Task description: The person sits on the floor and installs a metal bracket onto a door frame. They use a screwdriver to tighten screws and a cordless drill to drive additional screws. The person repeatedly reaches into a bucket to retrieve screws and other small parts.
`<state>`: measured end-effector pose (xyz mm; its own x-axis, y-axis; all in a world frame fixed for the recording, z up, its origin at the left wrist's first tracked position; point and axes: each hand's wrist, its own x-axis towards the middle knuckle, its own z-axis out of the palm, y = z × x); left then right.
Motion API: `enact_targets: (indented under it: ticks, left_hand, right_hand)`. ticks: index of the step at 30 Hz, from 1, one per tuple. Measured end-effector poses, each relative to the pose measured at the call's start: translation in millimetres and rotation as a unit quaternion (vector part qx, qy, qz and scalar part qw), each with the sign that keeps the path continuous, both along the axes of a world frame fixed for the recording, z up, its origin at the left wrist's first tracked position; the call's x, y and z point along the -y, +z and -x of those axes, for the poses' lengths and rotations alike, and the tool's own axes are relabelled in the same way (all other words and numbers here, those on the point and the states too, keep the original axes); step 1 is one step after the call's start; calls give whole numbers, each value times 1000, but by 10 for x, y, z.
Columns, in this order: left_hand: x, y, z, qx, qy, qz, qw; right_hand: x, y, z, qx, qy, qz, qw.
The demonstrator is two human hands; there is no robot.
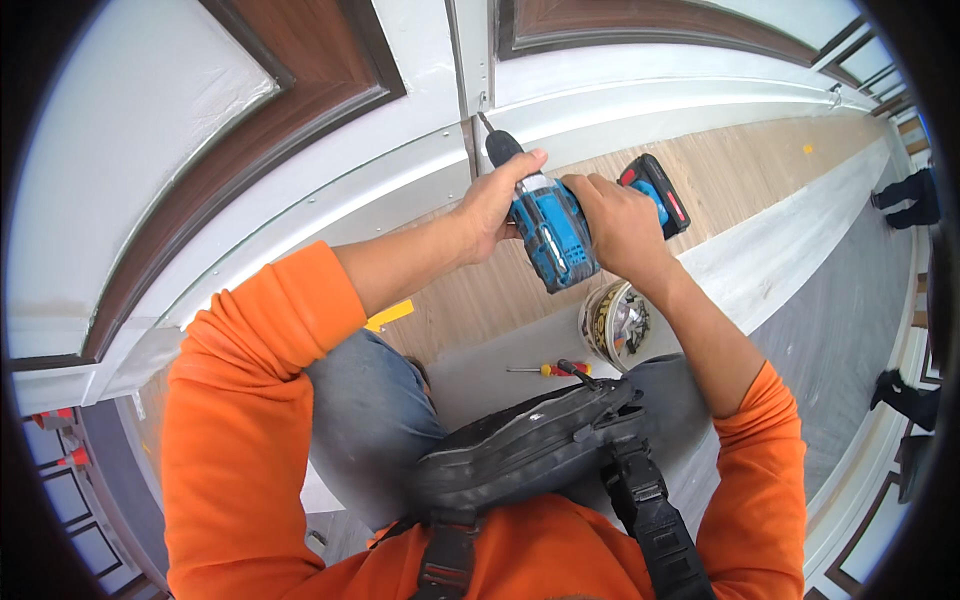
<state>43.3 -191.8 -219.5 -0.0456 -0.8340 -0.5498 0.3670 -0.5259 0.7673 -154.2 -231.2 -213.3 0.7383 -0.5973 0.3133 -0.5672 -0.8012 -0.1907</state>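
A blue and black cordless drill (555, 240) is held in both hands, its chuck pointing away from me. My right hand (622, 225) is wrapped round its handle, with the black and red battery (655, 195) showing past the fingers. Closed around the front of the drill body, my left hand (490, 205) has its thumb beside the chuck. The thin bit (486, 122) reaches the lower end of a white metal strip (472, 60) between two white panels. Whether the bit's tip touches the strip, I cannot tell.
Between my knees and the wall stand a white bucket (592, 318) of small hardware and a red-yellow screwdriver (550, 370). A yellow piece (388, 316) lies by my left knee. A black bag (520, 440) hangs at my waist. Another person's dark-clothed legs (908, 198) show far right.
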Motion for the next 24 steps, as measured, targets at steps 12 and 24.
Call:
enact_targets:
  ticks: [12, 24]
  left_hand:
    - [37, -124, -17, 8, 24, 25, 999]
    - [98, -191, 18, -7, 49, 36, 998]
  right_hand:
    - [-99, -85, -56, 6, -27, 4, 1000]
    - [-75, -95, -65, -2, -25, 1, 1000]
